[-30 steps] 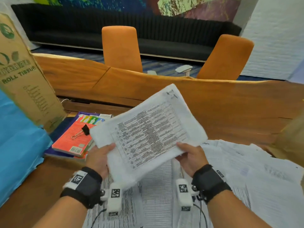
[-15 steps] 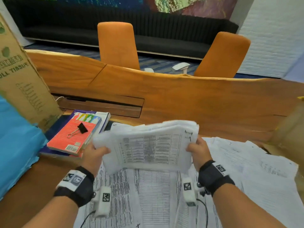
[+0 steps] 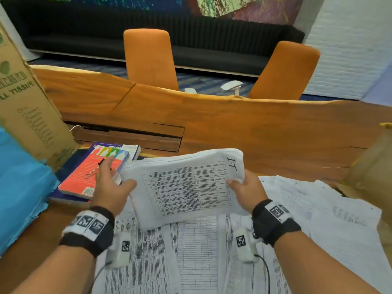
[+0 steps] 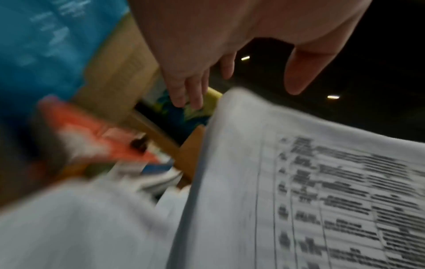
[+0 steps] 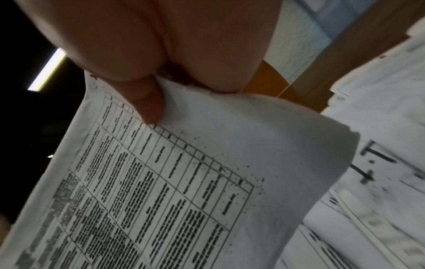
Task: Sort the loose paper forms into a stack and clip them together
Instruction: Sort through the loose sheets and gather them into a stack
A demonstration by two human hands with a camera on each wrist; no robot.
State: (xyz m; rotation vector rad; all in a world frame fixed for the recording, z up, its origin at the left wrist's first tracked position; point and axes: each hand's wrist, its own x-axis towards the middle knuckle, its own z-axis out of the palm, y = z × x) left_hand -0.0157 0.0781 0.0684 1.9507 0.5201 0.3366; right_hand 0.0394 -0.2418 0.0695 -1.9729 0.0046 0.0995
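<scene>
A stack of printed paper forms (image 3: 186, 185) is held above the table, marked "I.T" at its far right corner. My right hand (image 3: 244, 187) grips its right edge, thumb on top (image 5: 147, 102) of the stack (image 5: 184, 182). My left hand (image 3: 110, 179) is off the stack, fingers straight and reaching over the red book (image 3: 80, 179). The fingertips are at the black binder clip (image 3: 93, 170) lying on that book. In the blurred left wrist view, the open left hand (image 4: 207, 54) hovers beside the stack's edge (image 4: 322, 182). More loose forms (image 3: 159, 262) cover the table below.
The red book lies on a blue book at the left. A tall cardboard box (image 3: 27, 115) and blue plastic (image 3: 19, 187) stand further left. More scattered sheets (image 3: 328, 219) and brown cardboard (image 3: 373, 166) are at the right. Two orange chairs (image 3: 150, 58) stand behind the wooden table (image 3: 254, 128).
My left hand has let go of the stack's left edge and moved left to the binder clip on the red book. The right hand keeps the stack, now lower and flatter.
</scene>
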